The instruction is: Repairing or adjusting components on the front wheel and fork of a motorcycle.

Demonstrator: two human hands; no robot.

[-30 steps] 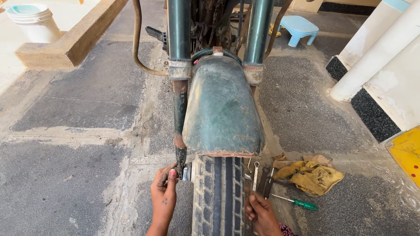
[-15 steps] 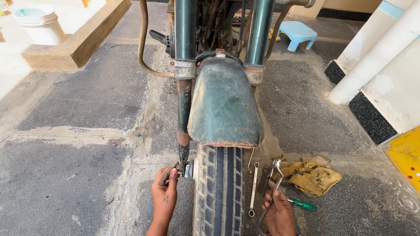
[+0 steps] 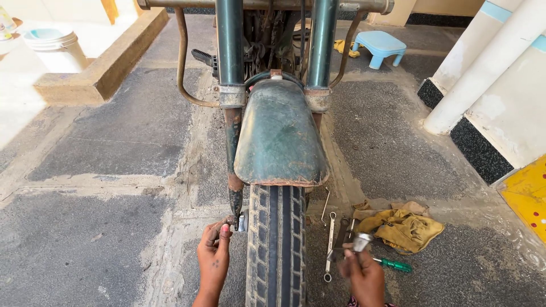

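Head view: I see my left hand (image 3: pixel 214 258) pinching the axle nut (image 3: pixel 241 222) beside the tyre (image 3: pixel 276 244), my right hand (image 3: pixel 364 274) gripping one socket wrench (image 3: pixel 360 243), near one yellow rag (image 3: pixel 405 227).

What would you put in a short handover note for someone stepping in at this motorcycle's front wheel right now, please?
Left hand: fingers at the axle end at the foot of the left fork leg, beside the front tyre.
Right hand: raised off the ground on the other side of the tyre, gripping a socket tool, metal head up.
On the ground by the right hand: a long spanner, a green-handled screwdriver and a yellow rag.
Done: the wheel sits in the fork under the green mudguard; no parts seen removed.
Left: the socket tool is not yet on any fastener.
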